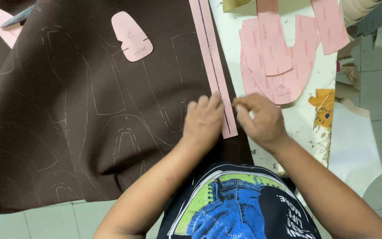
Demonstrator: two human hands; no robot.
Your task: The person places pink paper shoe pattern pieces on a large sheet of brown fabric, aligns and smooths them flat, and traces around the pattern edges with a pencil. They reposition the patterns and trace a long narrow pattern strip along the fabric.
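A large sheet of dark brown material covers the table and carries several outlines traced in pale lines. Two long pink pattern strips lie along its right edge. My left hand presses flat on the lower end of the strips, fingers together. My right hand is just to the right of the strips, its fingers pinched around a thin marking tool whose tip I can barely see. A small pink pattern piece rests on the brown sheet further up.
A stack of pink U-shaped pattern pieces lies on the white table at the right. Another pink piece sits at the upper left. Yellow scraps hang at the table's right edge. Tiled floor lies beyond.
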